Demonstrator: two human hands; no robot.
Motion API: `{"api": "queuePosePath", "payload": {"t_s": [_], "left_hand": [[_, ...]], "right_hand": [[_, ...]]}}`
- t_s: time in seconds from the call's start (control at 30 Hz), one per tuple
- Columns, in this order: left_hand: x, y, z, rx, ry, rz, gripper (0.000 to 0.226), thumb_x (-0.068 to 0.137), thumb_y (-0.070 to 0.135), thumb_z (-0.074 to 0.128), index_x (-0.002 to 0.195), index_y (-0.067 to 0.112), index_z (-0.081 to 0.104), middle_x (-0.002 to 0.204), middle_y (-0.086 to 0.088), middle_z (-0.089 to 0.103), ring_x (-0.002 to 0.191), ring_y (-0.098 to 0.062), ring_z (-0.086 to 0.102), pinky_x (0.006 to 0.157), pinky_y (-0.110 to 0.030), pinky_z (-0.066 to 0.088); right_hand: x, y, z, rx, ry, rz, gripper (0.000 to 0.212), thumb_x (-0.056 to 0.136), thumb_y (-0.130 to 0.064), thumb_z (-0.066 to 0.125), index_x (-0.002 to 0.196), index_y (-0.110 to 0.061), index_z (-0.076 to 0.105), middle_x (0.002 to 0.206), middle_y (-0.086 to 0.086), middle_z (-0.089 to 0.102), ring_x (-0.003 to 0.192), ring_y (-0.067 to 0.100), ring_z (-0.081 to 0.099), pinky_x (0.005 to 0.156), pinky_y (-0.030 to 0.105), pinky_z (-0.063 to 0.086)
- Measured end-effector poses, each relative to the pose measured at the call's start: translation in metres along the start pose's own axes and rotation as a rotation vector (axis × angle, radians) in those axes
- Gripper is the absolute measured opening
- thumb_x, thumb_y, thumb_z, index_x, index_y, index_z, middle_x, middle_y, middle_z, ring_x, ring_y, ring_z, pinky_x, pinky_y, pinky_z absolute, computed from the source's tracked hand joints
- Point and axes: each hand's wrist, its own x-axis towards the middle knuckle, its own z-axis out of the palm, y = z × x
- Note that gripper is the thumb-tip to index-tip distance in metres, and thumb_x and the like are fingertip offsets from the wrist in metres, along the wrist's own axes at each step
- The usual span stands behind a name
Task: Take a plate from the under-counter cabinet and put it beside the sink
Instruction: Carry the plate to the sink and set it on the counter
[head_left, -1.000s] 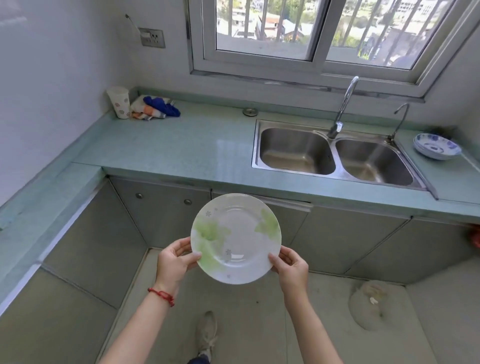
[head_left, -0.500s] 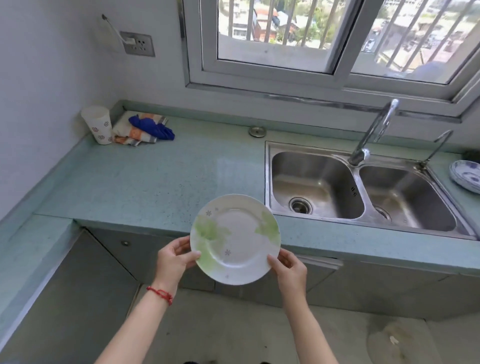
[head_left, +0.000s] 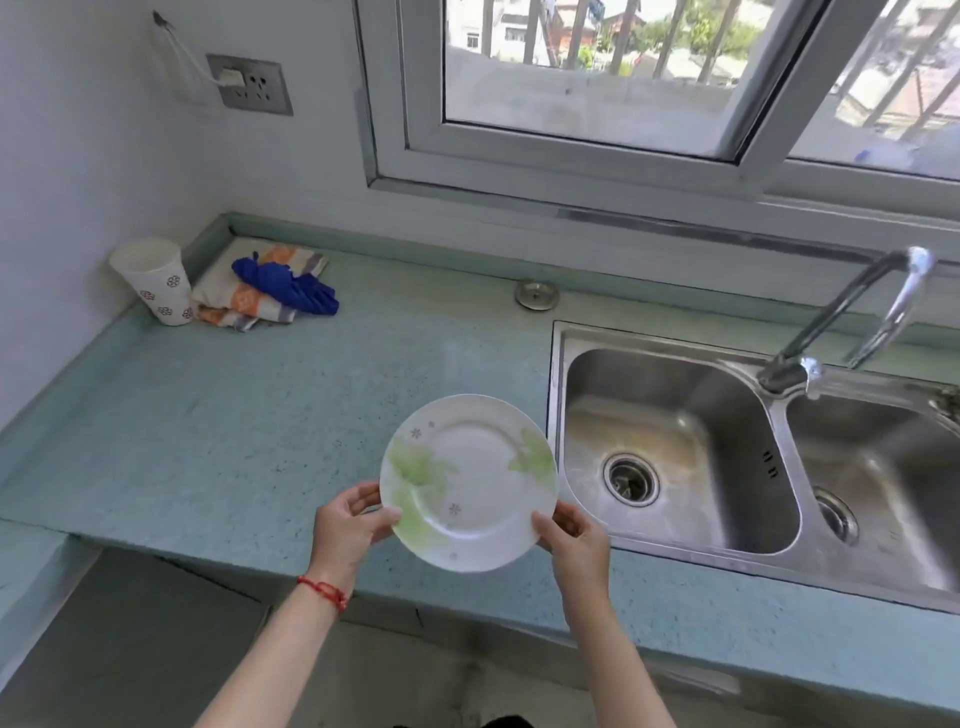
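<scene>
The plate — white with green leaf prints — is held face-up over the front of the counter, just left of the sink. The left hand pinches its left rim, thumb on top; the right hand pinches the lower right rim the same way. Far back in the corner stand a paper cup and a folded cloth — well apart from the plate.

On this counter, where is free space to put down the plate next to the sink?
The widest bare patch of counter lies left of the sink, in front of the cloths and paper cup. The plate, held by left hand and right hand, hangs over its right end. The back left corner is crowded; a metal sink plug sits behind the sink.
</scene>
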Motion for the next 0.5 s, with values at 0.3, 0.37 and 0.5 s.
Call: {"api": "queuePosePath", "payload": {"t_s": [0.3, 0.37, 0.5], "left_hand": [[0.065, 0.017, 0.032, 0.038, 0.034, -0.033, 0.032, 0.070, -0.017, 0.063, 0.097, 0.000, 0.060, 0.090, -0.012, 0.064, 0.078, -0.028, 0.062, 0.050, -0.017, 0.056], [0.079, 0.020, 0.034, 0.071, 0.039, -0.029, 0.033, 0.069, -0.017, 0.063, 0.097, 0.000, 0.060, 0.095, -0.014, 0.063, 0.084, -0.030, 0.061, 0.051, -0.015, 0.056], [0.106, 0.028, 0.036, 0.143, 0.021, -0.029, 0.038, 0.069, -0.017, 0.064, 0.105, -0.007, 0.059, 0.098, -0.014, 0.061, 0.091, -0.027, 0.058, 0.060, -0.021, 0.056]], "right_hand": [[0.074, -0.015, 0.020, -0.025, -0.013, 0.031, 0.023, 0.081, 0.007, 0.059, 0.076, -0.015, 0.063, 0.076, 0.009, 0.066, 0.070, 0.018, 0.060, 0.056, 0.013, 0.054], [0.086, -0.012, 0.026, -0.053, -0.005, 0.042, 0.021, 0.080, 0.007, 0.060, 0.074, -0.013, 0.064, 0.075, 0.024, 0.064, 0.072, 0.021, 0.059, 0.058, 0.018, 0.052], [0.108, -0.006, 0.041, -0.079, 0.028, 0.058, 0.018, 0.079, 0.006, 0.061, 0.075, -0.012, 0.065, 0.077, 0.019, 0.063, 0.077, 0.022, 0.057, 0.064, 0.027, 0.052]]}}
